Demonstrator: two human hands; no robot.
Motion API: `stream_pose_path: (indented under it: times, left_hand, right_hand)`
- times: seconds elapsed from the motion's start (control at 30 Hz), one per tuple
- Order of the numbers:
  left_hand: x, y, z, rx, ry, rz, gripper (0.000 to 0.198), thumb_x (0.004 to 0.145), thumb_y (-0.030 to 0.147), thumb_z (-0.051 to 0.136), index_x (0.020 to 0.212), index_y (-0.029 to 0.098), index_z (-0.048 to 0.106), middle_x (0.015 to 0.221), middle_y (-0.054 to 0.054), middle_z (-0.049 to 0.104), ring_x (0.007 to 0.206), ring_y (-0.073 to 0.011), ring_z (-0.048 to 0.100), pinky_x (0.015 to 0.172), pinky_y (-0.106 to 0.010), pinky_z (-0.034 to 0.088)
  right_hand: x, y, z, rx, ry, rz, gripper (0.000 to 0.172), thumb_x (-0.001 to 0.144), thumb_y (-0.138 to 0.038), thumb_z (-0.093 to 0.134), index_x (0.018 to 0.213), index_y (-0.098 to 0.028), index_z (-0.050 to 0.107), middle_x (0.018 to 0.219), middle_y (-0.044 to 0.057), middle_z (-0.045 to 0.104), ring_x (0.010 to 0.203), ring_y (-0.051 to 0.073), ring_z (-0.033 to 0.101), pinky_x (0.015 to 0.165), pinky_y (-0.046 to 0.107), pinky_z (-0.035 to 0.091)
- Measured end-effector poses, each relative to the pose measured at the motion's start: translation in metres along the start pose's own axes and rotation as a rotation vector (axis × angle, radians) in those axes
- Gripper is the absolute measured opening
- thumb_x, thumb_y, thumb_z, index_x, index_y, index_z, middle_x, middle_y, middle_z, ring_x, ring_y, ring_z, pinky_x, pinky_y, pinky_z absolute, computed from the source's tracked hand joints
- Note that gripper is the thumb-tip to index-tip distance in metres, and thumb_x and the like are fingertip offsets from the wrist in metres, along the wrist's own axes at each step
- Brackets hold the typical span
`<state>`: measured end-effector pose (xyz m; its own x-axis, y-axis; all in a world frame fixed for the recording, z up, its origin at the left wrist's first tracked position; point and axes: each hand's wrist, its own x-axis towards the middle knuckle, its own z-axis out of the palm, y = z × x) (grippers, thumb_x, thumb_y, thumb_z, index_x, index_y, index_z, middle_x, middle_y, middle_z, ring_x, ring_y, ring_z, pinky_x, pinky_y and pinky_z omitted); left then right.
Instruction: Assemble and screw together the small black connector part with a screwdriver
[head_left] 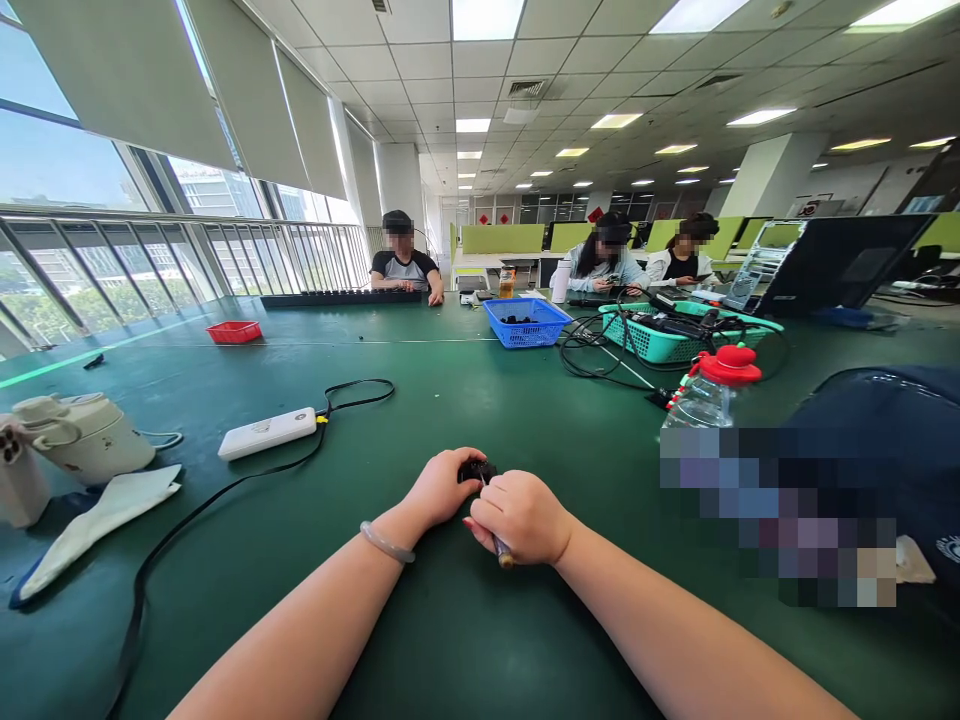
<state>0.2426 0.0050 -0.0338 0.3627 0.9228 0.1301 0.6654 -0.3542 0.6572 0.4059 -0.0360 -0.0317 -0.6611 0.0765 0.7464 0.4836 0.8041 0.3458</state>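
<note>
A small black part (478,468) is held low over the green table (465,620), centre-front, between both hands. The left hand (442,488) is curled shut on it from the left, w/ fingers wrapped round its side. A pale bangle (386,543) is worn on that wrist. The right hand (517,515) is closed in a fist on a thin tool (504,553). The tool's brownish end is seen sticking out below the fist, and its other end is hidden by the fingers. The kind of tool can't be told. The 2 hands are pressed close together at the part.

To the left, a white power bank (268,432) is laid flat w/ a black cable (225,490) plugged in. Further left, a white kettle (82,435) is stood just beside a white cloth (97,515).

Further back are set a red tray (234,331), a blue basket (526,322) and a teal basket (675,345) filled w/ cables. A bottle (712,390) w/ a red cap is stood near, to the right. At the far end, 1 person (403,265) is seated behind a black keyboard (341,297). 2 others (604,262) are seated further right, near an open laptop (832,265).
</note>
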Motion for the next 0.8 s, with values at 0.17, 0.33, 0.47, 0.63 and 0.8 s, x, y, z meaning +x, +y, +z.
stream_pose_path:
  times: [0.17,0.33,0.47,0.63,0.8]
  left_hand:
    - [-0.0005,-0.0007,0.0008,0.013,0.021,0.000,0.040,0.073,0.010,0.063,0.111,0.022,0.069,0.110,-0.005,0.073,0.102,-0.0221,0.066,0.095,-0.035,0.050]
    - [-0.0007,0.0002,0.0013,0.012,0.021,0.010,0.040,0.073,0.009,0.063,0.111,0.021,0.069,0.109,-0.005,0.073,0.101,-0.0220,0.066,0.094,-0.035,0.051]
    - [0.0000,-0.0006,0.0018,0.018,0.019,0.016,0.039,0.073,0.009,0.062,0.110,0.020,0.069,0.109,-0.005,0.074,0.101,-0.0220,0.066,0.094,-0.035,0.051]
    - [0.0008,-0.0035,0.0026,0.016,0.025,0.031,0.039,0.074,0.010,0.063,0.111,0.021,0.069,0.111,-0.005,0.074,0.104,-0.0221,0.066,0.097,-0.036,0.050]
    - [0.0008,-0.0043,0.0029,0.023,0.030,0.032,0.040,0.074,0.010,0.063,0.111,0.022,0.069,0.110,-0.004,0.074,0.102,-0.0220,0.066,0.096,-0.036,0.051]
  right_hand:
    - [0.0012,-0.0076,0.0041,0.007,-0.042,-0.106,0.034,0.093,-0.024,0.048,0.059,-0.020,0.053,0.052,-0.001,0.051,0.051,0.014,0.039,0.054,0.031,0.024]
    - [0.0011,-0.0098,0.0075,-0.046,-0.046,-0.128,0.036,0.094,-0.024,0.049,0.059,-0.020,0.052,0.051,-0.001,0.049,0.051,0.013,0.038,0.056,0.032,0.024]
    - [0.0016,-0.0080,0.0063,-0.063,-0.036,-0.113,0.036,0.094,-0.024,0.049,0.059,-0.020,0.053,0.051,-0.001,0.050,0.051,0.014,0.040,0.055,0.032,0.023]
    - [0.0016,-0.0081,0.0058,-0.061,-0.032,-0.106,0.037,0.094,-0.023,0.048,0.058,-0.020,0.053,0.051,-0.001,0.051,0.050,0.014,0.040,0.054,0.032,0.023]
    - [-0.0022,-0.0085,0.0085,-0.046,-0.139,-0.136,0.035,0.095,-0.024,0.049,0.060,-0.020,0.053,0.053,-0.001,0.052,0.051,0.013,0.041,0.055,0.032,0.023]
